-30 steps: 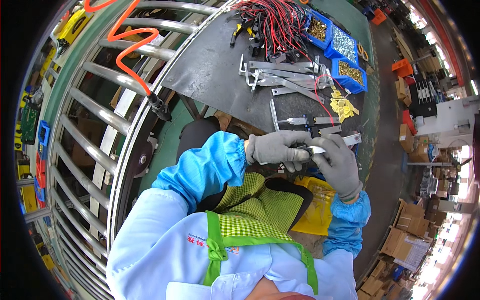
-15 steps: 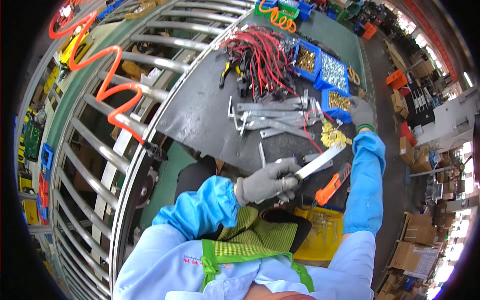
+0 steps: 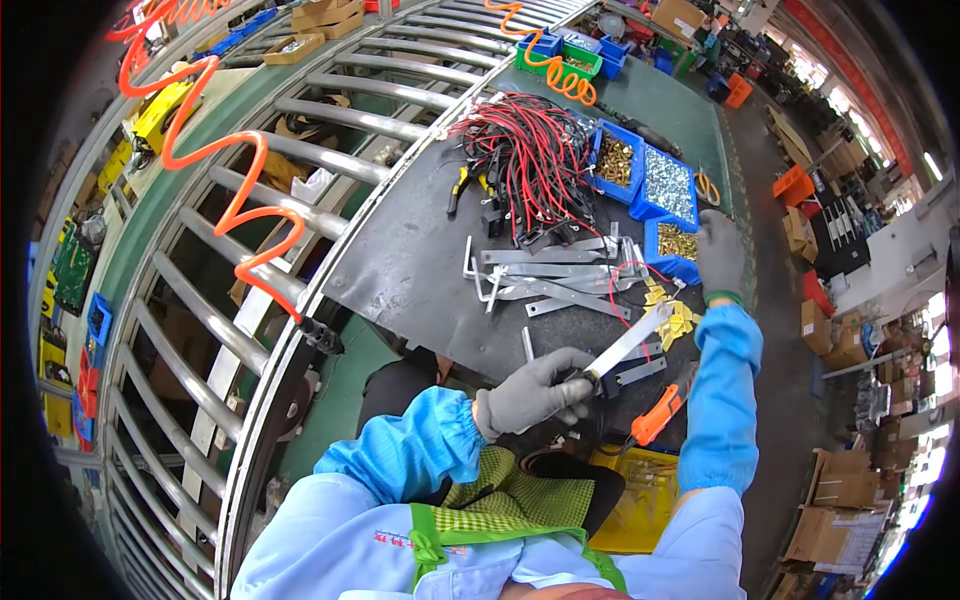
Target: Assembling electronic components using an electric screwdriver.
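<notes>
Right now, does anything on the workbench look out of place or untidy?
Mostly orderly. Only the red and black wires lie tangled, some trailing over the blue bin of brass parts. Metal brackets lie loosely crossed.

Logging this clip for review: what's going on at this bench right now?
A person in grey gloves and blue sleeves works at a dark mat on a bench. The left hand grips one end of a flat metal strip, holding it up at a slant. The right hand reaches out to a blue bin of small brass parts. More metal strips, a bundle of red and black wires and an orange-handled tool lie nearby.
</notes>
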### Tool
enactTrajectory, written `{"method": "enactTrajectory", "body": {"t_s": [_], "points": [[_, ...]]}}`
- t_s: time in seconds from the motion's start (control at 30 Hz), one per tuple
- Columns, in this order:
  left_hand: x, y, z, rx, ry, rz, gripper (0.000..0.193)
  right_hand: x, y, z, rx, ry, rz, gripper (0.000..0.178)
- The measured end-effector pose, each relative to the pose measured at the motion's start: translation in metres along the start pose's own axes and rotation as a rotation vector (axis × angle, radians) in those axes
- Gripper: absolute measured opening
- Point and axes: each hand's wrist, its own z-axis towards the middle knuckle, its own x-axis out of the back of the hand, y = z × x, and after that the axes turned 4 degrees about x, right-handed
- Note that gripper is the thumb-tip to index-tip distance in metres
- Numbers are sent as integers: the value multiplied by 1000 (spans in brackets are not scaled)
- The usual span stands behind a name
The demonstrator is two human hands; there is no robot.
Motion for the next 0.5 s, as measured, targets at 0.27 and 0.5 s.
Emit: {"method": "enactTrajectory", "body": {"t_s": [0.27,0.5], "points": [[4,7,-3,-132,106,-62,41,118,-163,-159,-181,119,1018,33],[-8,-4,-11,-325,44,122,40,113,-204,-214,-337,68,1078,38]]}}
